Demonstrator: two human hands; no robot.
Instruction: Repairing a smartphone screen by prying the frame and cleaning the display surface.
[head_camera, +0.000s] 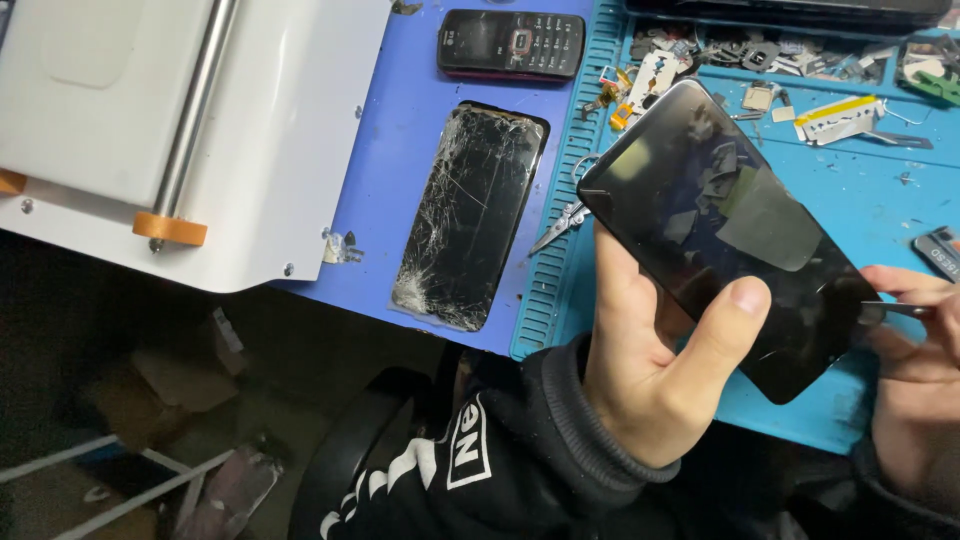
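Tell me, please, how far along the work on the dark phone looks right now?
Done: a shattered screen lies detached on the blue mat. In hand: the left hand holds the dark phone while the right hand works a thin metal tool at its edge. Left: whether it is opened cannot be told.

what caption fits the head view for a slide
Left hand holds a dark phone over a blue mat while the right hand puts a thin tool to its edge.
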